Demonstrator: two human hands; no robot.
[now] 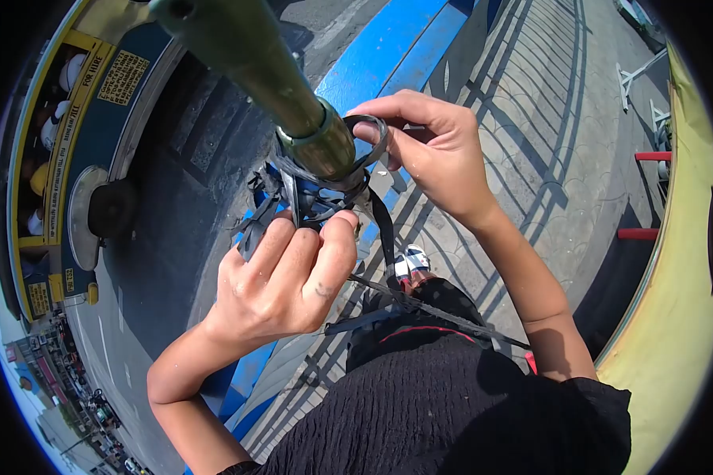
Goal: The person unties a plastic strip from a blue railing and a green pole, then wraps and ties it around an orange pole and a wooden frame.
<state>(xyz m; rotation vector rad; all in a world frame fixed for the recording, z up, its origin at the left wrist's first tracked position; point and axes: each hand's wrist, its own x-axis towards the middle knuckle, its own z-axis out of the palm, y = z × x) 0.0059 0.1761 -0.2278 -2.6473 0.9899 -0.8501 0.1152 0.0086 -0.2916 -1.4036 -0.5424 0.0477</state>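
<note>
A green metal pole point(269, 71) rises toward me at the top, with black strips of rubber or cloth point(293, 190) wound and knotted around its lower end. My right hand point(440, 154) is to the right of the pole, thumb and forefinger pinching a loop of the black strip. Just below the wrapping, my left hand point(285, 277) is closed, its curled fingers pressed against the tangled strips; its fingertips are partly hidden. Loose lengths of strip point(444, 318) trail down and across in front of my black shirt.
Beneath the pole runs a blue railing point(372, 47). A vehicle marked "FOR HIRE" point(71, 134) stands on the road at left, people inside. Paving with railing shadows point(523, 103) lies to the right, beside a yellow sheet point(673, 317) and red bars point(642, 233).
</note>
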